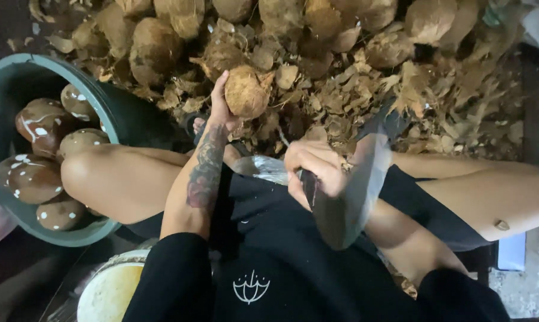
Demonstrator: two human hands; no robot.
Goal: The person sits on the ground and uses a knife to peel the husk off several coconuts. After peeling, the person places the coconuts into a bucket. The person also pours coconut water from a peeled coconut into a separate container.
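Right, closest to the camera sits a pale round bucket at the lower left, just beside the person's black-sleeved arm. Up a little, the right hand is clenched around the dark handle of a broad cleaver, its wide grey blade blurred and tilted across the lap, over the black shorts. Left of it, the tattooed left forearm stretches forward between the bare knees. Out at the end of that arm, the left hand is grasping a husked brown coconut, fingers wrapped round its left side, holding it up above the litter of husk. Off to the left, touching the left knee, stands a grey-green tub holding peeled coconuts, dark brown, glossy, flecked with white. On the ground past the knees spreads a thick carpet of dry husk scraps, tan and curled. Farthest away, along the top edge, lies a pile of unpeeled coconuts, rough and fibrous, packed close together. Something blue peeks out beside the right thigh; what it is, I cannot tell.
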